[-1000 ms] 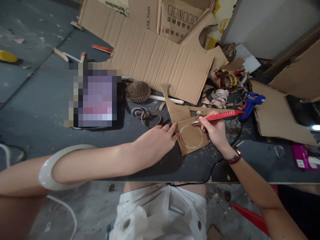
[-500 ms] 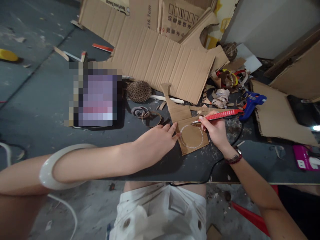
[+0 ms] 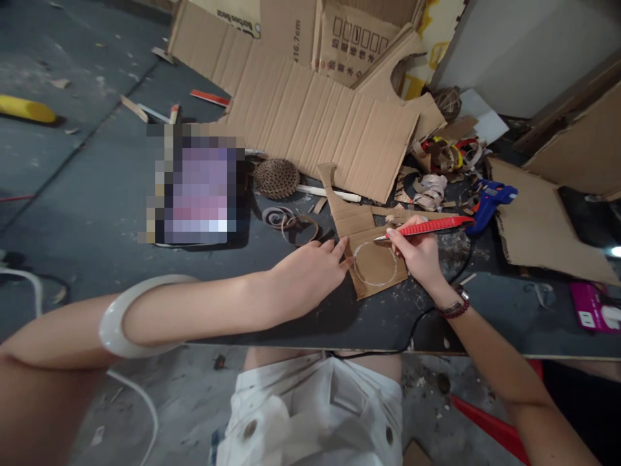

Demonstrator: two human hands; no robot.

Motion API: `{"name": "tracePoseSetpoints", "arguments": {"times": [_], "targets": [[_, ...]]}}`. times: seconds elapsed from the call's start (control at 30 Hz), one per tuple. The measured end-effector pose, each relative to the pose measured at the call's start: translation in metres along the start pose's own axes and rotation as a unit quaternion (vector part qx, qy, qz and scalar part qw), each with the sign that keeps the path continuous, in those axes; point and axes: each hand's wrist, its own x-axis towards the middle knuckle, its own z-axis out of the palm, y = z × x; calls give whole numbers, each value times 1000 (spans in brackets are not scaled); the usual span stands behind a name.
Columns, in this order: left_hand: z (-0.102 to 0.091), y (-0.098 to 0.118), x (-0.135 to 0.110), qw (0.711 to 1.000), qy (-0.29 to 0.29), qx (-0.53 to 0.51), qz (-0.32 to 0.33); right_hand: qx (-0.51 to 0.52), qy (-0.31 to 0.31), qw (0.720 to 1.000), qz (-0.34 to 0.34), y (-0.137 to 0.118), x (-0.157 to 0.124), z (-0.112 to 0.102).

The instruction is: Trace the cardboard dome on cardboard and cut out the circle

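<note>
A piece of brown cardboard point(image 3: 359, 223) with a white circle drawn on it lies on the dark table in front of me. In my right hand point(image 3: 421, 257) is a red utility knife point(image 3: 431, 226), gripped like a pen. Its blade tip is at the upper edge of the drawn circle. My left hand point(image 3: 306, 275) rests at the cardboard's left edge, fingers stretched out and fingertips touching it; nothing is held in it. Beside the left hand lie curled cardboard strips point(image 3: 286, 220) and a coiled corrugated cardboard disc point(image 3: 277, 178).
Large corrugated cardboard sheets point(image 3: 315, 116) cover the back. A blue glue gun point(image 3: 491, 204) and loose scraps point(image 3: 431, 189) sit at right, with a black cable point(image 3: 418, 323) crossing the table's front. A blurred-out screen point(image 3: 204, 188) stands left, near a yellow-handled object point(image 3: 29, 109).
The view has shifted slightly, so things on the left appear further right. Both hands keep about the same place on the cardboard, and the knife tip shows little visible movement.
</note>
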Motion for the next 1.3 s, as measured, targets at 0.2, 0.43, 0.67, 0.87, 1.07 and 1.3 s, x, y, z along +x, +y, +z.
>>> {"name": "tracePoseSetpoints", "arguments": {"times": [0.2,0.43,0.67,0.87,1.07,1.3], "targets": [[-3,0,1,1000,-14,-2,4,98,-2,993,60,8,3,-10],[-4,0,-1,1000,-17,0,2,24,-64,995,77,-8,9,-6],[-6,0,0,1000,-26,5,3,70,-73,992,75,-7,16,11],[-7,1,0,1000,-31,2,3,52,-76,995,39,-2,12,12],[-6,1,1,1000,-29,2,-1,38,-82,996,12,-3,10,13],[-6,1,1,1000,-22,-1,-1,44,-73,996,21,-4,8,14]]}}
